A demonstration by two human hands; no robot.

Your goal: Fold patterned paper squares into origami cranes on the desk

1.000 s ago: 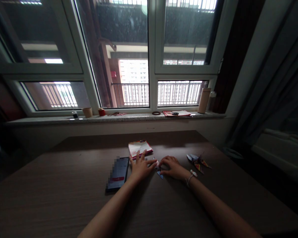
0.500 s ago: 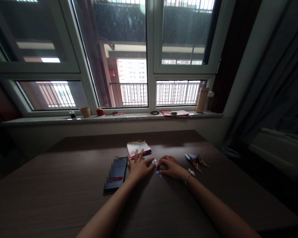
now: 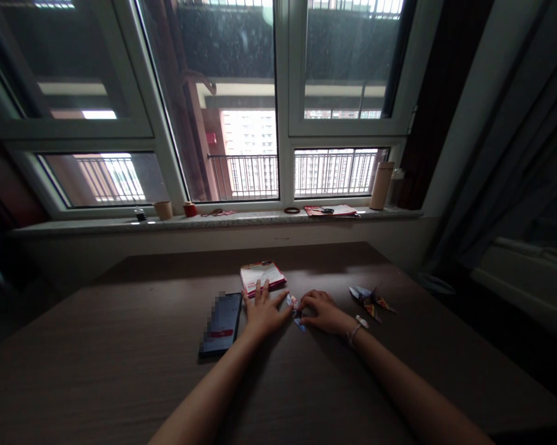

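Note:
A small folded piece of patterned paper (image 3: 300, 324), blue and white with reddish marks, lies on the table between my hands. My left hand (image 3: 263, 314) rests palm down with its fingers spread, its thumb and index finger at the paper's left edge. From the right, my right hand (image 3: 325, 313) has its fingers curled in, thumb and index closed on the paper. Those fingers hide part of it. Just beyond my left fingertips sits a stack of printed paper sheets (image 3: 262, 274). To the right lies a folded paper shape (image 3: 367, 299) with pointed wings, dark, yellow and pale blue.
A phone (image 3: 222, 326) lies left of my left hand on the brown table (image 3: 120, 346). Along the windowsill (image 3: 259, 220) stand a paper cup (image 3: 163, 211), a red spool (image 3: 190, 210), papers with scissors (image 3: 331, 211) and a tan bottle (image 3: 381, 186).
The whole view has shifted slightly, so everything sits a little further right. Both hands stay at the folded paper, with hardly any visible movement of their own.

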